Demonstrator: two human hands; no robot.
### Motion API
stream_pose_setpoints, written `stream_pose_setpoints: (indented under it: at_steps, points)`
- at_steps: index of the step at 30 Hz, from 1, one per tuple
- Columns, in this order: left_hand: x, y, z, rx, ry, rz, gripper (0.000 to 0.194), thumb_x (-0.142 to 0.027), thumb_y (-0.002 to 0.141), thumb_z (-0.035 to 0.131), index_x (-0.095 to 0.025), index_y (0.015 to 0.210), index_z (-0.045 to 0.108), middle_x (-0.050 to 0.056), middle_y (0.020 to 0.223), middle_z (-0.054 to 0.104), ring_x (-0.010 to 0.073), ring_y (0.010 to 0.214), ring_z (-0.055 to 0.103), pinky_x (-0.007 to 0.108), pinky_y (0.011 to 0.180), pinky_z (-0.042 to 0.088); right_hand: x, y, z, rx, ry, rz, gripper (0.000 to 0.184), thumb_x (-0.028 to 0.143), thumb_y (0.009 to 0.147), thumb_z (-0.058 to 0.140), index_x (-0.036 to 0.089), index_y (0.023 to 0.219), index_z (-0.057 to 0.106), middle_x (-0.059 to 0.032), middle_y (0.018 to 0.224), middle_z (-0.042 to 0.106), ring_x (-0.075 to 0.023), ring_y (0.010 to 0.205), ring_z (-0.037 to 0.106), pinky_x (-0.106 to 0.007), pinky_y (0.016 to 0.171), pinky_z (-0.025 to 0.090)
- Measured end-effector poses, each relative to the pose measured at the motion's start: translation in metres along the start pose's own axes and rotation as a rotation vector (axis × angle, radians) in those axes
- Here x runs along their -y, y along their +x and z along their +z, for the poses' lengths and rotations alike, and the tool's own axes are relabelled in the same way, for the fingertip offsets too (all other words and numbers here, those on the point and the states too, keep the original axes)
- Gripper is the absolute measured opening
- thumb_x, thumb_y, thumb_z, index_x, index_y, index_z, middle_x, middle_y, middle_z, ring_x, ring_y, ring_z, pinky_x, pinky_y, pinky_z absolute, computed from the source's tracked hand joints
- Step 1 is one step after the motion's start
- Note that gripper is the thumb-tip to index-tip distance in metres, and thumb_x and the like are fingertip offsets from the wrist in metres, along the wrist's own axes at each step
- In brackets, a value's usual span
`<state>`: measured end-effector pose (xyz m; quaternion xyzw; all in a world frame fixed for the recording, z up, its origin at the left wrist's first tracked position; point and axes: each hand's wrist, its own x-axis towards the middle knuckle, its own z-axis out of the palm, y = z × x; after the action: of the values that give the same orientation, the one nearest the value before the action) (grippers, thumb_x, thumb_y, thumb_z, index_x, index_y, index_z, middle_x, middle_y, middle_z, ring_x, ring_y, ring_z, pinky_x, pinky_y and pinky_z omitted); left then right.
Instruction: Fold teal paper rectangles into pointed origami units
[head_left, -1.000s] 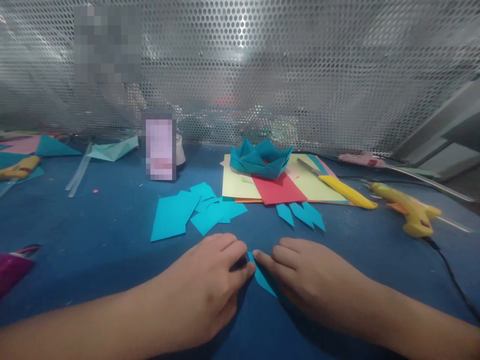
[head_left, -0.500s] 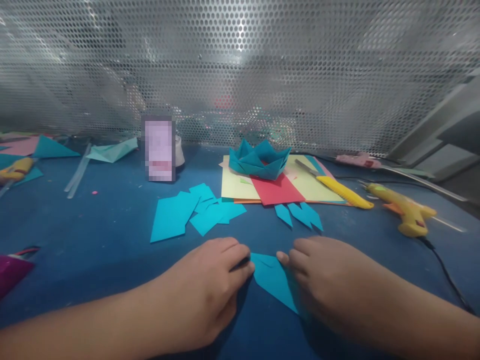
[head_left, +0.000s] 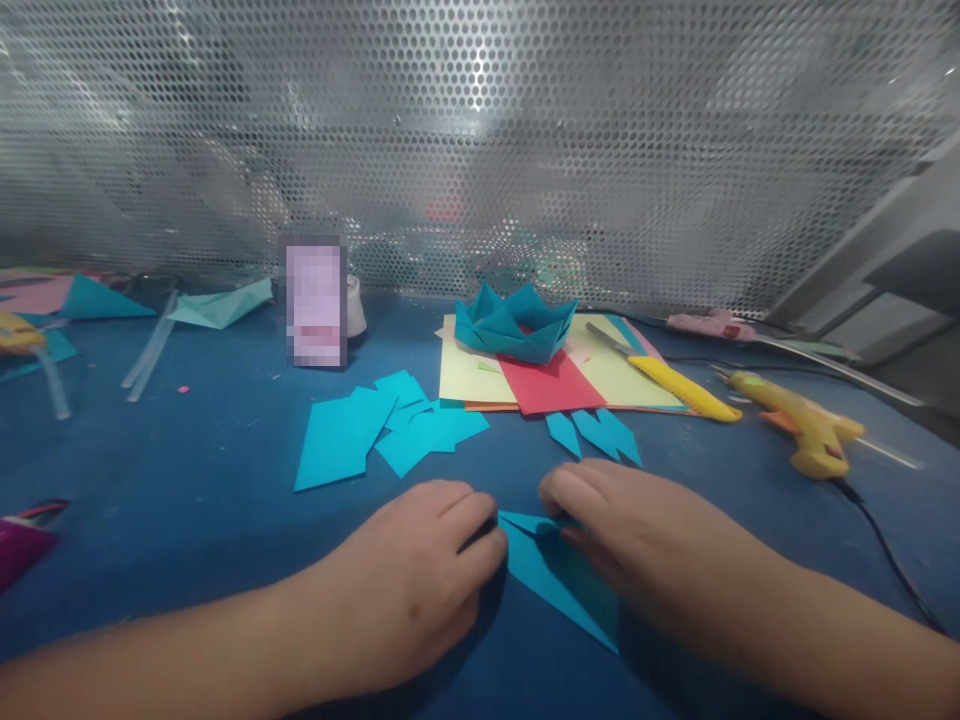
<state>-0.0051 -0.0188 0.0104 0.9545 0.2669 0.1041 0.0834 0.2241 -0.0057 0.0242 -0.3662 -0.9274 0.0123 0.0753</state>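
Observation:
A folded piece of blue paper [head_left: 559,575] lies on the blue table between my hands, one long point aimed toward me. My left hand [head_left: 442,580] is closed, thumb and fingers pinching the paper's left corner. My right hand [head_left: 615,530] is bent over the upper right part of the paper, fingers curled on its top flap; the fingertips are partly hidden. Just beyond are loose blue paper pieces [head_left: 345,430] on the left and narrow blue pointed strips [head_left: 596,435] on the right.
A folded blue paper crown shape [head_left: 517,325] and a red paper [head_left: 551,382] rest on stacked yellow sheets [head_left: 469,380]. A yellow cutter knife [head_left: 682,385] lies on the right, near a yellow glue gun [head_left: 802,420] with its cord. A phone [head_left: 315,300] stands at the back; perforated metal rises behind.
My right hand has shifted up and slightly left along the paper, uncovering its lower right point. The top flap now stands folded over more. My left hand stays at the left corner.

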Motion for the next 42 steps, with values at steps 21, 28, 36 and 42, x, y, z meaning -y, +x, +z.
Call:
stream_pose_setpoints:
  at_steps: [21,28,36,42]
  points:
    - [0.004,0.004,0.004,-0.027,-0.135,0.012,0.032,-0.014,0.089,0.044,-0.010,0.119,0.053,0.014,0.135,0.050,0.0270,0.131,0.040,0.043,0.110,0.035,-0.020,0.009,0.018,-0.192,-0.153,-0.328,0.035,0.010,0.096,0.030,0.015,0.091,0.064,-0.0076,0.084,0.063,-0.0178,0.066,0.051,-0.029,0.058,0.041]
    - [0.005,0.004,0.003,-0.005,-0.176,0.026,0.029,-0.017,0.089,0.048,-0.012,0.117,0.054,0.013,0.140,0.047,0.0277,0.136,0.034,0.045,0.110,0.036,-0.027,0.006,0.019,-0.231,-0.217,-0.344,0.038,0.012,0.097,0.029,0.016,0.090,0.066,-0.0078,0.086,0.066,-0.0172,0.068,0.054,-0.030,0.059,0.040]
    - [0.008,0.004,0.002,-0.033,-0.258,-0.020,0.029,-0.012,0.088,0.046,-0.015,0.116,0.051,0.013,0.133,0.054,0.0246,0.129,0.045,0.046,0.110,0.034,-0.016,0.006,0.018,-0.124,0.163,-0.388,0.022,0.032,0.096,0.047,0.016,0.100,0.061,-0.0074,0.095,0.066,-0.0187,0.089,0.057,-0.033,0.080,0.045]
    - [0.018,0.003,0.009,-0.133,-0.308,0.017,0.042,0.001,0.082,0.036,-0.017,0.118,0.048,0.008,0.129,0.057,0.0193,0.127,0.046,0.042,0.108,0.036,-0.019,0.006,0.023,-0.168,0.110,-0.428,0.022,0.023,0.097,0.043,0.015,0.104,0.062,-0.0071,0.094,0.068,-0.0185,0.085,0.059,-0.032,0.077,0.049]
